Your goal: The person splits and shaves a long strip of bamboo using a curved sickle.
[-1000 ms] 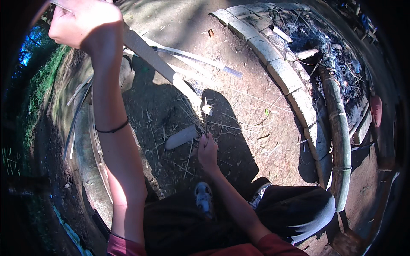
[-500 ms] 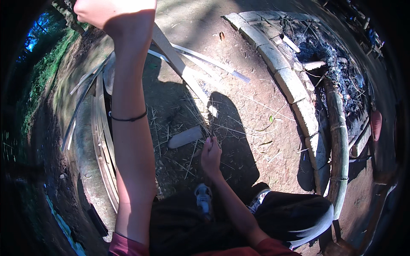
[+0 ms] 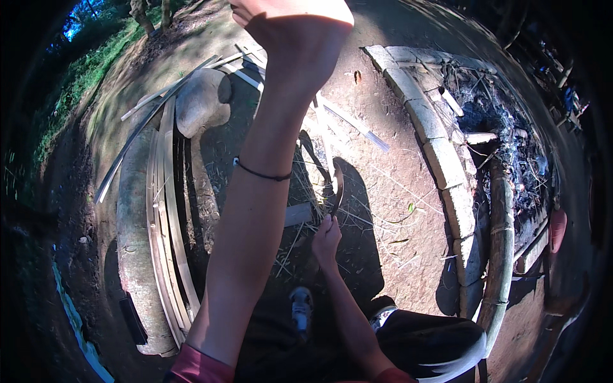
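Observation:
At the top edge, my left hand (image 3: 300, 19) is partly cut off, its fingers mostly out of view. A long pale bamboo strip (image 3: 324, 131) comes out from behind my left wrist and slants down toward my right hand; its turning with the arm shows that hand gripping it. My right hand (image 3: 326, 239) is closed round the handle of a knife with a dark curved blade (image 3: 339, 185), pointing away from me. The blade lies against or beside the strip's lower end; contact is unclear. Thin shavings (image 3: 313, 191) lie on the ground around there.
A flat wooden block (image 3: 298, 214) lies partly behind my left forearm. On the left are a log (image 3: 135, 236), long split strips (image 3: 167, 210) and a boulder (image 3: 199, 105). On the right, a brick border (image 3: 440, 159) edges ashes (image 3: 504, 121), beside a bamboo pole (image 3: 501, 249).
My left hand and forearm have swung to the right, and the strip stands steeper. The knife's curved blade shows more clearly. The whole view has shifted a little.

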`<state>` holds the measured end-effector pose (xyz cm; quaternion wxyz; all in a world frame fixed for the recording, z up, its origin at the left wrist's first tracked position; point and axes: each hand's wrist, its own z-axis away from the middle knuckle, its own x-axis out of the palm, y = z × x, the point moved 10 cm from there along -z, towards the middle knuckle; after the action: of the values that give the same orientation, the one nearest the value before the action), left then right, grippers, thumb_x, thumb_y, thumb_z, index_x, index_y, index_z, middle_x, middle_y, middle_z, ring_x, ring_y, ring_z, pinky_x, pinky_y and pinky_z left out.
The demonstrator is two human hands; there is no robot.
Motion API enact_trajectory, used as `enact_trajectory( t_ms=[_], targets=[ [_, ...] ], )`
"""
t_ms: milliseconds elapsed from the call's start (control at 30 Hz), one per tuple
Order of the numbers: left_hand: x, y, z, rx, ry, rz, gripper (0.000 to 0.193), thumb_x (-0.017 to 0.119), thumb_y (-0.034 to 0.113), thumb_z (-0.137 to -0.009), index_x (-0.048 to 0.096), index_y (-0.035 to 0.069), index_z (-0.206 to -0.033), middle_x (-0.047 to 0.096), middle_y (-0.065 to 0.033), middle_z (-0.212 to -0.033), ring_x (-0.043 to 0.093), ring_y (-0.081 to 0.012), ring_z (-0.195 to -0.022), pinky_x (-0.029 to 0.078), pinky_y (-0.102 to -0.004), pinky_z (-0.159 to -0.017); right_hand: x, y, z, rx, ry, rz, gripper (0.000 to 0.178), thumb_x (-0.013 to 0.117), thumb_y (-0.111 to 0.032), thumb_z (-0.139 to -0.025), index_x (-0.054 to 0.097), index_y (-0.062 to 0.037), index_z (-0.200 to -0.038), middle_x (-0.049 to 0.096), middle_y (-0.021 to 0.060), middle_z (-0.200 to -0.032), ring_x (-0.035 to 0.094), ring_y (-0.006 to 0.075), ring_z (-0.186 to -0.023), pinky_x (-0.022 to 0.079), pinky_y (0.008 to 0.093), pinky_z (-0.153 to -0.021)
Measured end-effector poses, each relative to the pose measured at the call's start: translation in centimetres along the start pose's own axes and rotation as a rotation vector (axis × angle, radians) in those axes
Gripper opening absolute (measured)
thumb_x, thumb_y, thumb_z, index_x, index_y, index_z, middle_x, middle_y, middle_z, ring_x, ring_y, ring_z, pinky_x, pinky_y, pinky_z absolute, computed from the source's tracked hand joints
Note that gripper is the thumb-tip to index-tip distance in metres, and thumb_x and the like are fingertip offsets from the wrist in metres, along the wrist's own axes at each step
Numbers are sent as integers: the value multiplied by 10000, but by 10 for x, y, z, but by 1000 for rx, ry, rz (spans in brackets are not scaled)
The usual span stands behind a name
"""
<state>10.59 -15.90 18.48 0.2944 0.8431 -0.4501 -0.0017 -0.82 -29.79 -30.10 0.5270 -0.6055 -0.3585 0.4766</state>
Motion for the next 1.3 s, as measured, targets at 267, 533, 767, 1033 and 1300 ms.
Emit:
enact_trajectory(
  t_ms=[267,533,767,1033,1300],
  targets=[
    [-8,-9,-6,-6,2,-5,400,461,257,-976,525,-48,-724,530,-104,-576,508,-180,-484,425,-314,-482,-4,-30,3,33,-38,-127,309,431,-257,-1019,494,-11,-842,418,32,-591,402,102,-527,345,318,-482],
    [-17,-10,-13,-9,35,4,403,462,259,-975,527,-47,-721,533,-104,-575,509,-181,-484,424,-315,-486,-9,-2,-11,23,-21,48,266,471,-243,-998,501,1,-899,464,96,-577,475,189,-491,363,370,-489],
    [-30,-5,-26,37,23,-50,405,463,260,-974,529,-47,-718,535,-103,-573,509,-181,-484,424,-315,-489,18,-62,3,62,-106,-171,266,469,-234,-1005,411,-27,-848,380,59,-587,390,115,-521,306,367,-478],
    [-37,-12,-25,19,51,-57,408,464,262,-972,532,-47,-715,537,-103,-572,510,-181,-485,424,-315,-493,10,-59,-6,18,-91,-67,234,473,-233,-1002,419,-25,-909,446,68,-569,458,149,-487,333,360,-468],
    [-19,-19,-14,4,42,-68,410,465,264,-971,534,-47,-712,540,-102,-570,510,-182,-485,423,-315,-497,-10,-1,-1,155,-41,-37,234,503,-235,-995,430,-23,-929,436,52,-564,434,110,-493,345,346,-469]
  ],
)
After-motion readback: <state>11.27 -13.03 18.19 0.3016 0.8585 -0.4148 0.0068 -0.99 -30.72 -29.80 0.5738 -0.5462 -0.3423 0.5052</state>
